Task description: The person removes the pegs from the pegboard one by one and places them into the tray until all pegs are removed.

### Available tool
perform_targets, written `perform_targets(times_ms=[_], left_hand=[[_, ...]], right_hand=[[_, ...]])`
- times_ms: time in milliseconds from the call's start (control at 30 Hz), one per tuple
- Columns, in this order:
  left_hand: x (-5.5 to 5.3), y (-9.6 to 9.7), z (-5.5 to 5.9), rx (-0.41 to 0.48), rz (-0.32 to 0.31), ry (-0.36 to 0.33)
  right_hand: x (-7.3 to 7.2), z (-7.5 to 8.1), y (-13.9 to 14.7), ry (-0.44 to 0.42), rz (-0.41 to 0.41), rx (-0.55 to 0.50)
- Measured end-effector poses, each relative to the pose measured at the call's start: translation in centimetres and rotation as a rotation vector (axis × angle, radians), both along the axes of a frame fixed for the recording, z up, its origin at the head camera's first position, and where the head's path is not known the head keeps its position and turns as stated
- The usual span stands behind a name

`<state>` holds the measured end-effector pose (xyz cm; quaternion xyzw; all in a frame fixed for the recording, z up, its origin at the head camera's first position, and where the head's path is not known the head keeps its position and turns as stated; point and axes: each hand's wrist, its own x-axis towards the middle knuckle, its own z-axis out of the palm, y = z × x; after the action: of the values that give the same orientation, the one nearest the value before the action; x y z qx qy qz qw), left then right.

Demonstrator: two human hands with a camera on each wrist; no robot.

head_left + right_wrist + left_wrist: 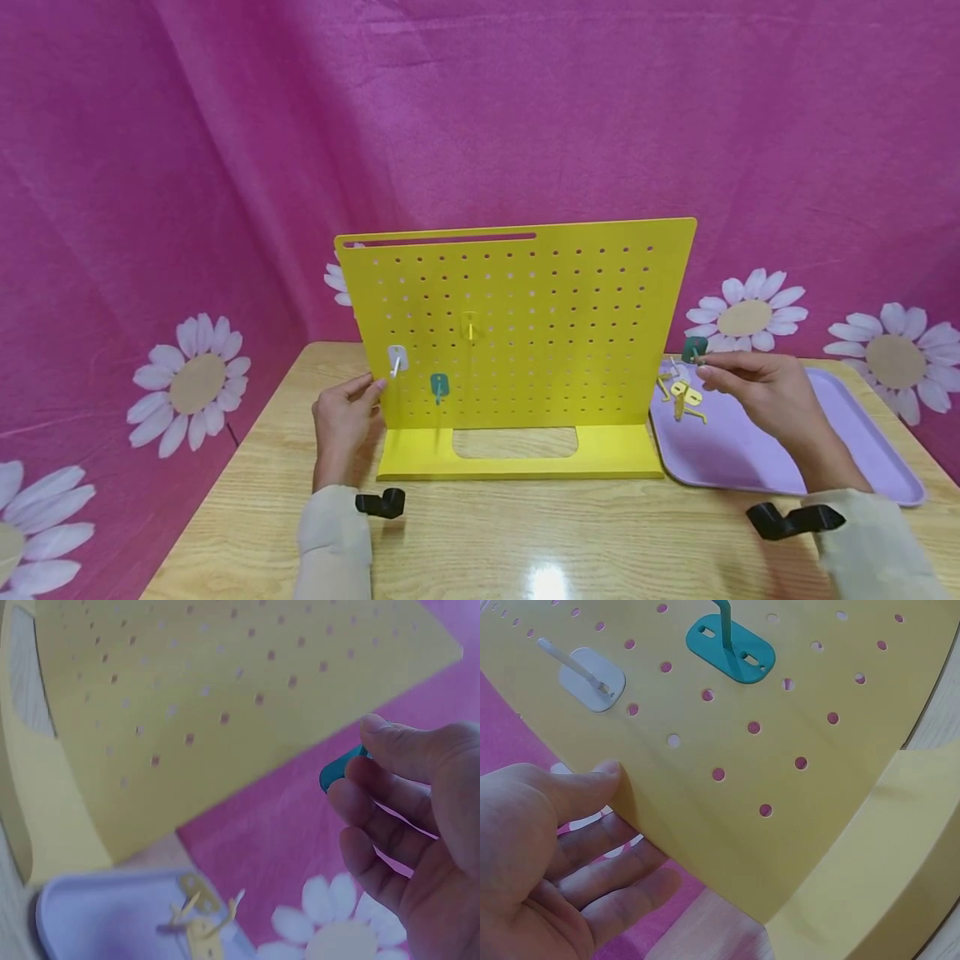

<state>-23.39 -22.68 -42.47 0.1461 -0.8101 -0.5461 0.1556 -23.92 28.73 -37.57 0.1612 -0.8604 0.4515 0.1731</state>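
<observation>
A yellow pegboard (555, 350) stands upright on its wide foot. It bears a white hook (398, 358), a green hook (439, 385) and a yellow hook (470, 323). My left hand (345, 417) grips the board's lower left edge, thumb (592, 784) on the front face, the other fingers behind the edge. Over the tray, right of the board, my right hand (768, 396) pinches another green hook (343, 769) between thumb and fingertips. Its plate sticks out past the fingers, apart from the board.
A lilac tray (723, 458) lies on the wooden table (465, 533) beside the board's right end. Several loose yellow hooks (684, 398) and a white one are in its left part. A pink cloth (480, 117) with daisies hangs behind and to the left.
</observation>
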Motion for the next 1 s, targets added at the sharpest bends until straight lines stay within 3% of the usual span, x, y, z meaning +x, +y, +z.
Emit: perform_targets(times_ms=[233, 433, 1000], left_hand=[[-0.1, -0.1, -0.1, 0.007, 0.002, 0.031], [-0.1, -0.1, 0.0, 0.013, 0.009, 0.023], [-0.2, -0.1, -0.1, -0.005, 0.006, 0.043]], right_hand=[[-1.3, -2.2, 1.8, -0.042, 0.008, -0.052], [-2.4, -3.6, 3.4, -0.096, -0.02, -0.011], [-5.3, -6.4, 5.3, -0.48, -0.147, 0.057]])
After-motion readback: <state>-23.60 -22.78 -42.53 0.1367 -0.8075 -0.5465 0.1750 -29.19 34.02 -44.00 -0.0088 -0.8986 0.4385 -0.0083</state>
